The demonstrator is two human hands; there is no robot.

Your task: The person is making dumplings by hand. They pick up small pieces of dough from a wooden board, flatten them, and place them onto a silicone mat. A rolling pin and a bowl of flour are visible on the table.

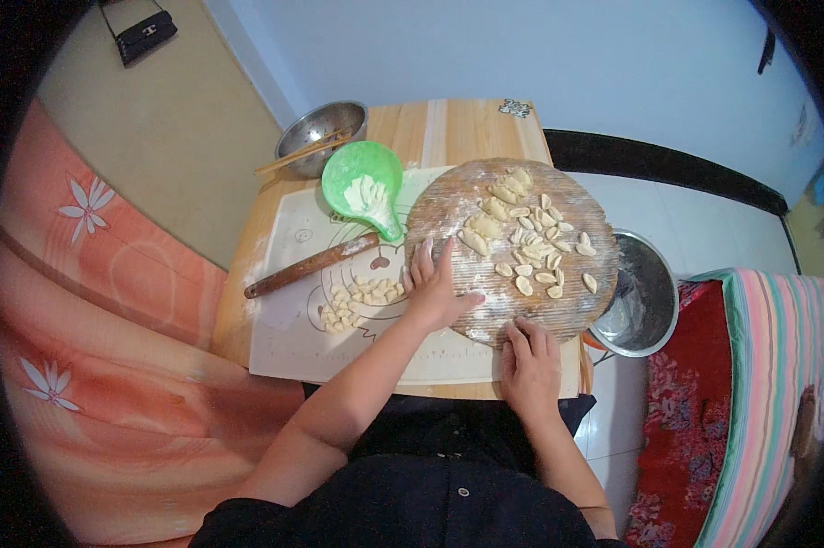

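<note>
A: Left hand [435,292] first — where is it?

B: Flat on the round woven tray [572,196], palm down at its left edge, fingers spread. The grip is open, holding nothing.

A: Right hand [530,365]?

B: At the tray's near rim, fingers curled over the edge. The grip looks closed on the rim, but the fingertips are partly hidden — can't say how tight.

A: So the tray sits where relative to the hands?

B: On the wooden surface [471,123], right half, overhanging the right edge. It lies ahead of the right hand and to the right of the left hand. Both hands touch it.

A: What's on it?

B: Folded dumplings [526,242], floured, clustered mid-tray, just beyond the left fingers.

A: Nearby things?

B: A white pastry mat [288,333] under the left forearm, small dough pieces [357,301] on it, a rolling pin [311,265] angled left of the tray. A green scoop [362,187] with flour touches the tray's far-left rim. A steel bowl with chopsticks [320,137] stands behind, and another steel bowl [645,297] sits low, right of the tray.
</note>
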